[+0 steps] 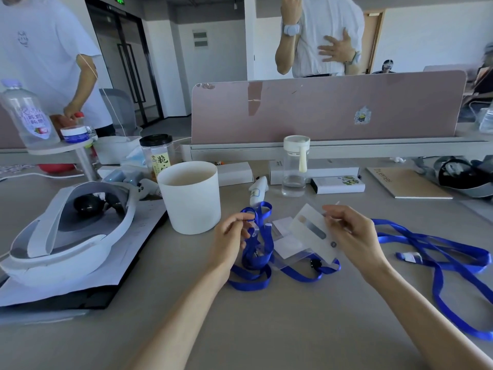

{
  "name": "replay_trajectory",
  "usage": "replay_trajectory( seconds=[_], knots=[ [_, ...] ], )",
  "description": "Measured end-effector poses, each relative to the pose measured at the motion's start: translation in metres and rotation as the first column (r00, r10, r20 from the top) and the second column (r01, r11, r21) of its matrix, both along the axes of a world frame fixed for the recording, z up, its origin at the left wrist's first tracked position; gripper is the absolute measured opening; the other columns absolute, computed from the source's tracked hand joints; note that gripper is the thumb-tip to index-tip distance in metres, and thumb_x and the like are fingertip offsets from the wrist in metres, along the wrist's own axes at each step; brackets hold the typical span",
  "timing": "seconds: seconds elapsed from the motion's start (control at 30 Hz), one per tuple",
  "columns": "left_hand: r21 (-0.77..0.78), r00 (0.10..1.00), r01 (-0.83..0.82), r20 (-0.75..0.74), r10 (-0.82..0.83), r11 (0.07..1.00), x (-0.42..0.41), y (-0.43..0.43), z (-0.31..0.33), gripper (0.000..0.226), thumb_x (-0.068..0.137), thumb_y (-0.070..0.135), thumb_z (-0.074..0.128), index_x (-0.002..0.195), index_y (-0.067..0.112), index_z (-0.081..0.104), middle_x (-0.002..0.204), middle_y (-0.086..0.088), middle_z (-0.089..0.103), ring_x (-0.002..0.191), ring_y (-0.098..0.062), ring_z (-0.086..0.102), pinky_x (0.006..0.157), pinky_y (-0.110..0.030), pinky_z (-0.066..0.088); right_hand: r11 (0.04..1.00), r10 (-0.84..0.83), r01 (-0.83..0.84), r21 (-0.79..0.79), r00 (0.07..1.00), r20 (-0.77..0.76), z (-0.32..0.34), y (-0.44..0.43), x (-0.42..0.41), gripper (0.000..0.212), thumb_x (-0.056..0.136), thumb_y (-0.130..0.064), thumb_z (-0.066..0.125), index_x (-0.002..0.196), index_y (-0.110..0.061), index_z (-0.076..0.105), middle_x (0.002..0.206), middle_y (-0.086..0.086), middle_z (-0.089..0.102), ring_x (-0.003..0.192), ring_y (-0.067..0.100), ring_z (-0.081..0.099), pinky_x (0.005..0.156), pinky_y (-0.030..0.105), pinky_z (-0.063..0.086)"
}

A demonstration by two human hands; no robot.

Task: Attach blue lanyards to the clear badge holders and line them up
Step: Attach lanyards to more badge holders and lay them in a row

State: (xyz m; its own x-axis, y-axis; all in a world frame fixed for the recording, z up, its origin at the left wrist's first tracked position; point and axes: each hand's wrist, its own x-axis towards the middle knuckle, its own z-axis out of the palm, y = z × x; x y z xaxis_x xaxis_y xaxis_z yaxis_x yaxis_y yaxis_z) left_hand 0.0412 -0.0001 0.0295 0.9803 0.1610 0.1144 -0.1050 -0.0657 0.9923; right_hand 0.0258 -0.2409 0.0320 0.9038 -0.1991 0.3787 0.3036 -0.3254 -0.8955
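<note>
At bench (266,329) centre: left hand (232,236) pinching a blue lanyard (256,252) near its clip end, fingers closed on the strap, loops trailing onto the surface below. Right hand (352,236) raised just above the bench, thumb and fingertips closed on a clear badge holder (312,231), tilted. More holders (285,244) lying flat beneath, between both hands. Second lanyard (440,252) sprawled to the right, well apart. White cup (190,196) beside left hand.
</note>
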Motion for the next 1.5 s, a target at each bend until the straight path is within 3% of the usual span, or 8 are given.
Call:
replay_trajectory(
  seconds=[0.2, 0.43, 0.6, 0.73, 0.9, 1.17, 1.3, 1.5],
  knots=[
    [0.392, 0.979, -0.029, 0.196, -0.053, 0.919, -0.001, 0.002, -0.008, 0.012, 0.090, 0.019, 0.063, 0.094, 0.028, 0.069, 0.088, 0.014, 0.067, 0.081, 0.001, 0.058, 0.070, -0.007, 0.043, 1.000, 0.015, -0.014, 0.019, 1.000, -0.011, 0.001, 0.003, -0.002, 0.023, 0.093, -0.002, 0.053, 0.106, -0.017, 0.066, 0.097, -0.005, 0.068, 0.071, 0.000, 0.060, 0.056, 0.017, 0.054],
    [0.662, 0.897, -0.344, 0.441, 0.025, 0.665, 0.006, 0.007, -0.019, 0.004, 0.091, 0.029, 0.061, 0.088, 0.027, 0.064, 0.096, 0.015, 0.051, 0.095, -0.007, 0.039, 0.078, -0.024, 0.026, 0.995, 0.089, -0.089, 0.044, 0.996, -0.009, 0.000, 0.005, -0.004, 0.026, 0.092, -0.001, 0.054, 0.100, -0.021, 0.069, 0.092, -0.001, 0.069, 0.069, 0.007, 0.057, 0.053, 0.020, 0.050],
    [0.687, 0.945, -0.165, 0.316, -0.086, 0.708, -0.001, 0.005, -0.014, 0.012, 0.098, 0.027, 0.048, 0.092, 0.030, 0.058, 0.076, 0.018, 0.062, 0.081, -0.002, 0.054, 0.083, -0.026, 0.022, 0.990, 0.137, -0.137, 0.008, 0.990, 0.015, 0.001, 0.007, -0.008, 0.029, 0.090, -0.001, 0.058, 0.096, -0.026, 0.071, 0.084, -0.016, 0.069, 0.070, 0.008, 0.055, 0.059, 0.018, 0.047],
    [0.662, 0.937, -0.121, 0.323, -0.136, 0.740, -0.002, 0.002, -0.013, 0.016, 0.097, 0.026, 0.049, 0.091, 0.031, 0.062, 0.079, 0.019, 0.065, 0.077, 0.002, 0.056, 0.087, -0.021, 0.022, 0.990, 0.137, -0.136, -0.036, 0.990, 0.038, 0.004, 0.009, -0.011, 0.029, 0.090, 0.000, 0.059, 0.096, -0.027, 0.071, 0.077, -0.023, 0.066, 0.063, 0.002, 0.050, 0.055, 0.014, 0.043],
    [0.623, 0.940, -0.031, 0.283, -0.189, 0.782, -0.004, 0.000, -0.010, 0.017, 0.094, 0.022, 0.053, 0.085, 0.028, 0.066, 0.068, 0.024, 0.060, 0.074, 0.006, 0.055, 0.096, -0.035, 0.034, 0.982, 0.130, -0.129, -0.137, 0.991, -0.001, 0.002, 0.011, -0.012, 0.028, 0.089, -0.001, 0.060, 0.094, -0.025, 0.073, 0.077, -0.024, 0.067, 0.062, 0.003, 0.049, 0.061, 0.019, 0.042],
    [0.630, 0.945, 0.010, 0.249, -0.214, 0.777, -0.004, -0.002, -0.011, 0.021, 0.090, 0.028, 0.052, 0.077, 0.042, 0.059, 0.078, 0.025, 0.065, 0.071, 0.009, 0.056, 0.090, -0.047, 0.044, 0.968, 0.166, -0.159, -0.193, 0.986, 0.017, 0.006, 0.015, -0.015, 0.035, 0.086, 0.003, 0.060, 0.093, -0.030, 0.072, 0.090, -0.012, 0.071, 0.069, 0.001, 0.053, 0.063, 0.013, 0.044],
    [0.625, 0.944, -0.001, 0.259, -0.206, 0.780, -0.004, -0.003, -0.011, 0.022, 0.086, 0.032, 0.049, 0.071, 0.049, 0.053, 0.079, 0.027, 0.065, 0.079, 0.005, 0.060, 0.090, -0.046, 0.044, 0.958, 0.136, -0.119, -0.260, 0.990, 0.049, 0.003, 0.014, -0.013, 0.037, 0.087, -0.002, 0.063, 0.093, -0.038, 0.069, 0.087, -0.022, 0.069, 0.069, 0.006, 0.053, 0.059, 0.016, 0.046],
    [0.600, 0.945, 0.039, 0.237, -0.225, 0.799, -0.005, -0.003, -0.012, 0.024, 0.088, 0.024, 0.055, 0.073, 0.042, 0.058, 0.077, 0.024, 0.066, 0.065, 0.011, 0.051, 0.079, -0.040, 0.042, 0.951, 0.115, -0.106, -0.290, 0.993, 0.014, 0.001, 0.014, -0.010, 0.036, 0.087, -0.005, 0.063, 0.094, -0.039, 0.069, 0.080, -0.033, 0.064, 0.068, 0.004, 0.052, 0.056, 0.013, 0.044]
  ],
)
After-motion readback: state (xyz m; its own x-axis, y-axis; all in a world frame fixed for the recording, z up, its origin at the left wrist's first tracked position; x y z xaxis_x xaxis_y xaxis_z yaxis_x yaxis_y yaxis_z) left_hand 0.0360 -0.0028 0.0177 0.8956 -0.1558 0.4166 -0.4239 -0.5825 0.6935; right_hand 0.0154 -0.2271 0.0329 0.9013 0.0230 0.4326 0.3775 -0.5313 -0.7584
